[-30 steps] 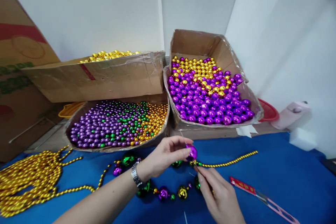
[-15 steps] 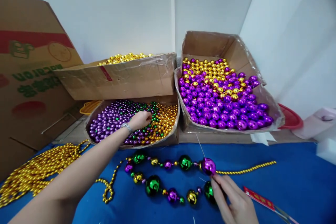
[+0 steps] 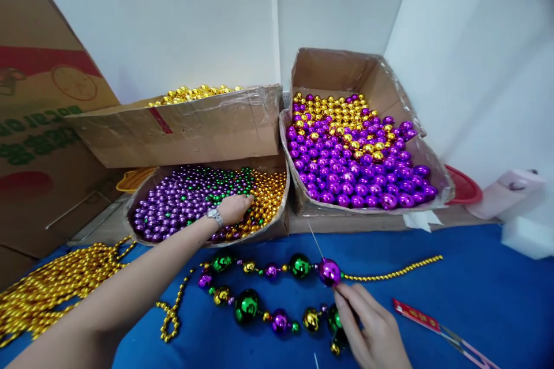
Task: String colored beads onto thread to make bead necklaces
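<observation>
The left hand [image 3: 234, 207] reached into the low cardboard box [image 3: 277, 225], its fingers curled downward and bunched among the small beads [image 3: 182, 199] where the green patch met the gold one; whether a bead sat between the fingertips could not be told, since the back of the hand hid them. A metal watch [image 3: 215, 217] sat on that wrist. The right hand [image 3: 372, 334] rested low on the blue cloth [image 3: 476, 288], thumb and forefinger drawn close together just below and beside a large purple ball [image 3: 329, 271], the fingertips touching or nearly touching its lower right side. A thin needle [image 3: 315, 241] stuck up and leftward out of that ball. The purple ball was the end piece of a beaded strand [image 3: 259, 288] of green, gold and purple balls that looped back beneath the right hand's fingers. A fine gold bead chain [image 3: 393, 271] ran rightward from the ball. Behind stood a box of larger purple and gold balls [image 3: 355, 155], and a heap of gold chains [image 3: 52, 288] lay at far left.
</observation>
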A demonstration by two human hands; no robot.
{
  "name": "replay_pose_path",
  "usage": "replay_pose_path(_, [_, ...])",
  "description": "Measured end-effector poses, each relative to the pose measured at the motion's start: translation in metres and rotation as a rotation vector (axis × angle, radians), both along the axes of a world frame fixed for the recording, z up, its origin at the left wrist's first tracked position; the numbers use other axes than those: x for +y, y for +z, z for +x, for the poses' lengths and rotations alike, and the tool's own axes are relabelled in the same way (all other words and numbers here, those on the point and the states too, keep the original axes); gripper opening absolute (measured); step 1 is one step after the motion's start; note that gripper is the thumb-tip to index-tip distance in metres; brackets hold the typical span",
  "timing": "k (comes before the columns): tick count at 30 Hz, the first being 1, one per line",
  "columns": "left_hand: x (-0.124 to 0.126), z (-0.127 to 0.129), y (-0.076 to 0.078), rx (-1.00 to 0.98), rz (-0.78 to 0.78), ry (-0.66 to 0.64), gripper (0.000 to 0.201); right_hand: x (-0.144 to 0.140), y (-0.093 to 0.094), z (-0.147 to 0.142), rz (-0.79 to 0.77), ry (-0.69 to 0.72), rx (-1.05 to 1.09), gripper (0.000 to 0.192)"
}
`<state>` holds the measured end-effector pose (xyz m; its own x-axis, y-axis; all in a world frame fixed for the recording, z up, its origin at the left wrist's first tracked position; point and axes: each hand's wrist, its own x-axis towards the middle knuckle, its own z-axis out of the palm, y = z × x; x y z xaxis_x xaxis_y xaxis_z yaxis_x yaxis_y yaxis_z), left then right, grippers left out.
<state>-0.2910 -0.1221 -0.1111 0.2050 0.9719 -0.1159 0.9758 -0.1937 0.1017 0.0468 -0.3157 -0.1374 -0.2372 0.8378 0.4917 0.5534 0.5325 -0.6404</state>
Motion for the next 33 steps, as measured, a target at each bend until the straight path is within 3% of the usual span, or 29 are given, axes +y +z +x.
replay_pose_path(5, [-0.003,0.003,0.003,-0.318,-0.001,0.106,0.023,-0.002,0.002,0.0,-0.02,0.014,0.013,0.022])
replay_pose_path(9, [-0.013,0.013,0.026,-0.71,0.011,0.163,0.03,-0.004,0.005,-0.004,-0.059,0.021,0.042,0.021])
replay_pose_path(13, [-0.042,0.042,0.048,-1.11,-0.021,0.128,0.033,-0.002,0.007,-0.009,-0.058,0.061,0.045,0.021])
replay_pose_path(16, [-0.067,0.07,0.055,-1.393,-0.143,0.121,0.026,0.0,0.009,-0.012,-0.04,0.065,0.032,0.022])
replay_pose_path(20, [-0.09,0.1,0.06,-1.834,-0.437,0.186,0.021,0.001,0.011,-0.011,-0.048,0.041,-0.006,0.023])
replay_pose_path(28, [-0.096,0.118,0.065,-1.841,-0.538,0.202,0.015,-0.002,0.009,-0.003,-0.071,0.039,-0.032,0.026])
replay_pose_path(31, [-0.095,0.119,0.069,-1.724,-0.497,0.123,0.014,-0.001,0.005,0.002,-0.065,0.029,-0.07,0.028])
replay_pose_path(33, [-0.094,0.123,0.078,-1.545,-0.43,0.047,0.015,0.003,0.004,0.006,-0.02,0.007,-0.11,0.028])
